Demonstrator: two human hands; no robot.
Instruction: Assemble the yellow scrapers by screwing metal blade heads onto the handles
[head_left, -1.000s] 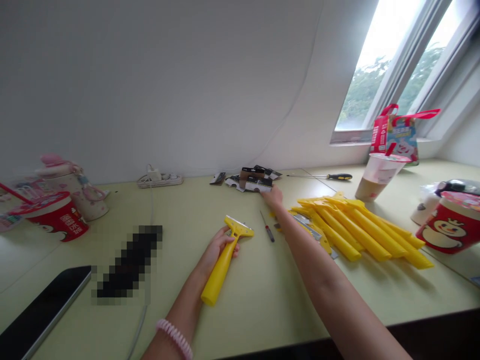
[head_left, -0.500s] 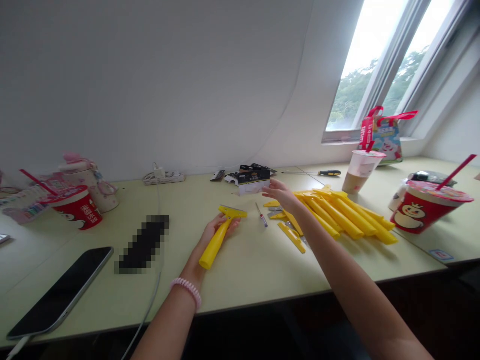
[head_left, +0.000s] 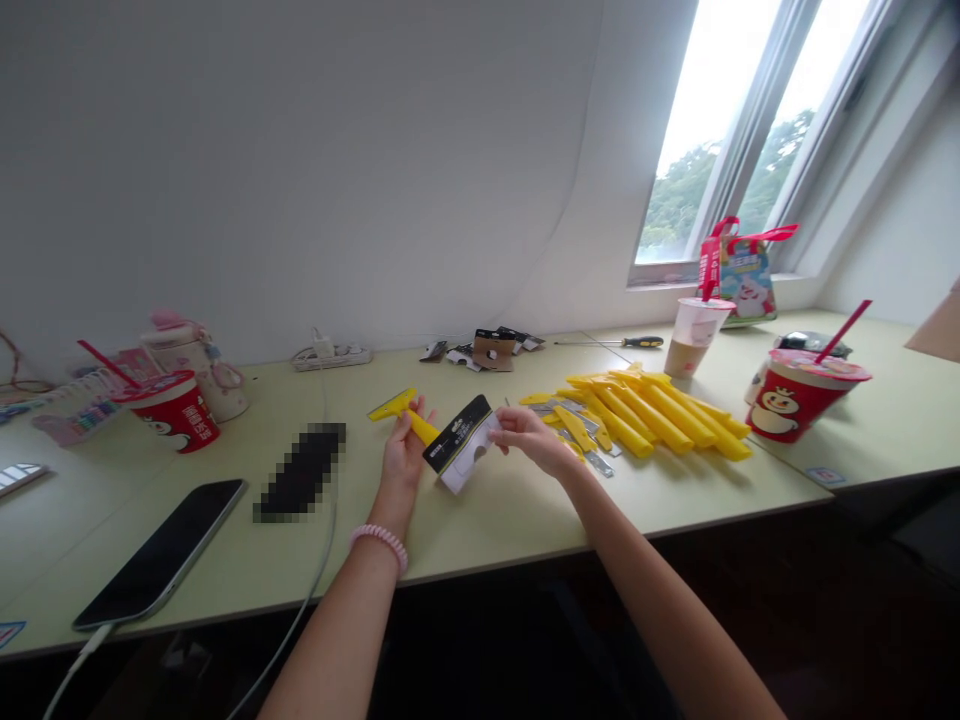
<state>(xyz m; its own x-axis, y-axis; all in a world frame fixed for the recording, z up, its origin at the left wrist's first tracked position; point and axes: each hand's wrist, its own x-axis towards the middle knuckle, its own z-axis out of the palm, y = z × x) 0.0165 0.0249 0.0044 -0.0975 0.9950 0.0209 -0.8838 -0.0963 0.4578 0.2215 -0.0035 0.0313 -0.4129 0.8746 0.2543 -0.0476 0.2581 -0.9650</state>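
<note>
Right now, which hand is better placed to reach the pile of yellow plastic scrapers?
Right hand, probably: it's nearest the pile, though pinching a black-and-white card; the left hand grips another yellow scraper.

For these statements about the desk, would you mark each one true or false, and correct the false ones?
1. The left hand grips a yellow scraper. True.
2. The right hand holds a pencil. False: it holds a black-and-white card package.
3. The pile of yellow scrapers lies to the left of the hands. False: it lies to their right.
4. A pink coil bracelet is on the left wrist. True.
</note>
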